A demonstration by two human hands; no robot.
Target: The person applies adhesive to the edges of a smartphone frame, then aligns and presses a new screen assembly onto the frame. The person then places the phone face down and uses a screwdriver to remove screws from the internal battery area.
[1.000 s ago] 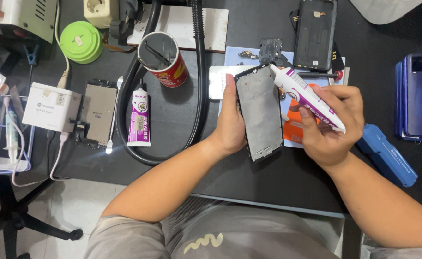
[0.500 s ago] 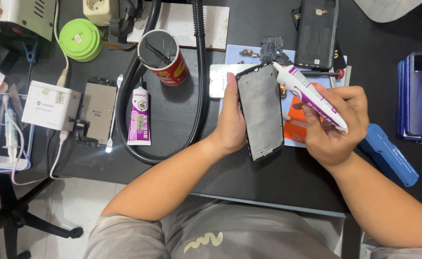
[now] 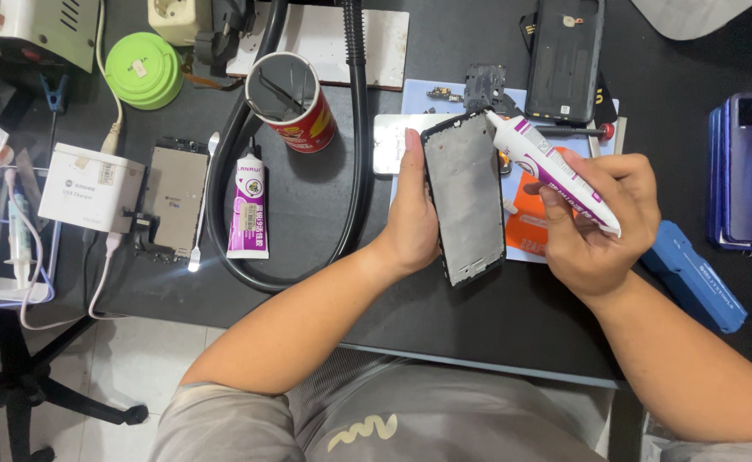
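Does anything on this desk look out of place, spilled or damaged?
No spill or breakage shows. The left hand holds a phone frame; the right hand aims a glue tube at its top corner. A second tube lies flat. Loose small parts simply look scattered.

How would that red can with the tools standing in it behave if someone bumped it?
The red can stands tall and narrow on the black table, so it would probably tip rather than slide. The thin tools lean against its rim, which likely shifts weight to one side. Once tipped, its round wall suggests it would roll.
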